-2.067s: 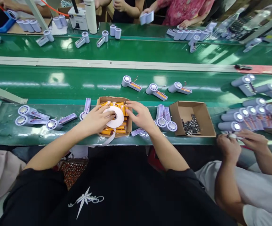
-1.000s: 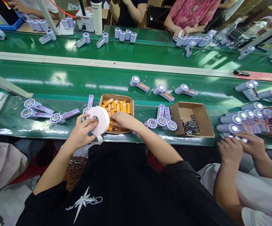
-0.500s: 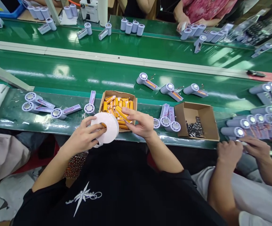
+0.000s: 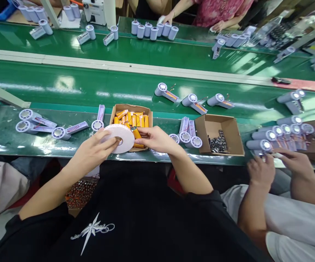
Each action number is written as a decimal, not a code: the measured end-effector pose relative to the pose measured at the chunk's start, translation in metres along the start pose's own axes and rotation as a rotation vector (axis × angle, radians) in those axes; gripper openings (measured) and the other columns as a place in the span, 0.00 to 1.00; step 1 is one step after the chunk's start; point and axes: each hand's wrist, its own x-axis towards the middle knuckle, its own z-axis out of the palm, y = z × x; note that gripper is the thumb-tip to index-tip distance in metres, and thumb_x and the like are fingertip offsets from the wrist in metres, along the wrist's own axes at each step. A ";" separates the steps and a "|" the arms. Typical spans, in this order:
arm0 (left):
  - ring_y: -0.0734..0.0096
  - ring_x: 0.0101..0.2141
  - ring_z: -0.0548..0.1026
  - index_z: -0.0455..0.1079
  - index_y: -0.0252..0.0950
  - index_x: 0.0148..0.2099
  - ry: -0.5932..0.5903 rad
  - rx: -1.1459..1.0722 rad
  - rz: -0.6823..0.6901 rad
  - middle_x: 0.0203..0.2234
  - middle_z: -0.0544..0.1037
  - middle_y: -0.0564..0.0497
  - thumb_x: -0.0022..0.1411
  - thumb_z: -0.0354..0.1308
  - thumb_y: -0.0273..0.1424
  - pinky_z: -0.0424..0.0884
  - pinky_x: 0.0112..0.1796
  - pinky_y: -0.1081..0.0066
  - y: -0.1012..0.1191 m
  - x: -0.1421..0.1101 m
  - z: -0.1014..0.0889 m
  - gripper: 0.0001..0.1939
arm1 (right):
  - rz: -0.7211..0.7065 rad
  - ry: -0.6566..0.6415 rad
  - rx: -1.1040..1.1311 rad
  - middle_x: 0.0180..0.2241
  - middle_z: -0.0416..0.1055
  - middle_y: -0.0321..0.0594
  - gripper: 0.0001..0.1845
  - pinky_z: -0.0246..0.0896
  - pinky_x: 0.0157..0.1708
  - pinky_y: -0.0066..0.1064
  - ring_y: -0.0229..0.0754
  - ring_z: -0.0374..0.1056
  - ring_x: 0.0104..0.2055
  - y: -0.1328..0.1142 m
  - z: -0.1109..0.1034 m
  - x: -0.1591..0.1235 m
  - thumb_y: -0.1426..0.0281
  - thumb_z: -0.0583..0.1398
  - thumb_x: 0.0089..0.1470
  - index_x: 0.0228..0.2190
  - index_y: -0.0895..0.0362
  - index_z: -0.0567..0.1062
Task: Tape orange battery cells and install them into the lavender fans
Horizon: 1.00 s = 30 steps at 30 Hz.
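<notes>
White and flat, a round roll of tape (image 4: 120, 137) sits tilted in the left hand (image 4: 93, 148), whose fingers curl around its near rim and hold it over the front left corner of an open brown cardboard box (image 4: 130, 109) packed with orange cylindrical battery cells (image 4: 130, 119). The right hand (image 4: 156, 139) is closed in a pinch on one orange cell (image 4: 136, 133) at the roll's right edge, thumb and fingertips pressed against it just above the box's near side. The box stands on the green glossy desk (image 4: 37, 145) at the person's front edge. To its left lie pale lilac handheld fan bodies (image 4: 34, 125), flat with their round heads up; just right of the hand lie more of them (image 4: 186, 133), beside a second cardboard box (image 4: 219, 133) holding small dark parts. On the far right, another person's two hands (image 4: 279, 165) work near a cluster of lilac cylinders (image 4: 279, 134). Three more fan bodies (image 4: 191, 99) lie on the green conveyor belt (image 4: 64, 87) beyond.
</notes>
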 end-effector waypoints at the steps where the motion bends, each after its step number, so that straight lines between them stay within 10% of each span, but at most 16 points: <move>1: 0.57 0.63 0.75 0.76 0.46 0.69 0.004 0.014 -0.002 0.58 0.84 0.50 0.73 0.53 0.15 0.70 0.70 0.51 0.002 0.003 0.000 0.30 | 0.011 -0.015 -0.003 0.40 0.86 0.39 0.19 0.82 0.53 0.42 0.52 0.84 0.49 -0.002 0.000 0.001 0.56 0.76 0.55 0.39 0.58 0.84; 7: 0.54 0.44 0.73 0.76 0.43 0.69 0.189 0.058 -0.102 0.51 0.86 0.45 0.75 0.67 0.37 0.69 0.50 0.50 0.034 0.009 0.041 0.24 | -0.088 0.614 0.565 0.54 0.86 0.48 0.33 0.83 0.56 0.46 0.54 0.84 0.56 0.042 0.044 0.003 0.48 0.77 0.51 0.51 0.52 0.80; 13: 0.53 0.46 0.73 0.79 0.45 0.66 0.084 -0.097 -0.037 0.50 0.87 0.45 0.70 0.71 0.35 0.66 0.51 0.51 0.041 0.011 0.073 0.23 | -0.275 0.955 0.557 0.65 0.79 0.42 0.28 0.80 0.64 0.43 0.49 0.72 0.73 0.050 -0.022 -0.010 0.49 0.69 0.63 0.59 0.47 0.77; 17: 0.42 0.59 0.71 0.78 0.47 0.67 -0.082 -0.232 -0.076 0.57 0.84 0.43 0.65 0.75 0.37 0.68 0.59 0.45 0.009 0.035 0.054 0.29 | -0.213 0.799 0.387 0.62 0.81 0.46 0.32 0.77 0.68 0.48 0.54 0.75 0.70 0.034 -0.014 -0.022 0.50 0.74 0.58 0.59 0.50 0.79; 24: 0.61 0.41 0.76 0.84 0.45 0.57 0.393 -0.321 -0.131 0.40 0.83 0.48 0.74 0.68 0.49 0.74 0.49 0.56 0.019 0.073 0.039 0.18 | -0.110 0.520 0.056 0.56 0.86 0.44 0.30 0.78 0.65 0.47 0.53 0.84 0.57 0.045 0.049 -0.040 0.50 0.72 0.63 0.60 0.50 0.82; 30: 0.64 0.38 0.74 0.85 0.48 0.57 0.386 -0.369 -0.096 0.34 0.80 0.51 0.77 0.65 0.43 0.73 0.48 0.58 0.025 0.078 0.054 0.13 | -0.108 0.483 -0.154 0.54 0.87 0.43 0.25 0.80 0.59 0.42 0.51 0.85 0.50 0.050 0.046 -0.042 0.56 0.67 0.68 0.61 0.51 0.82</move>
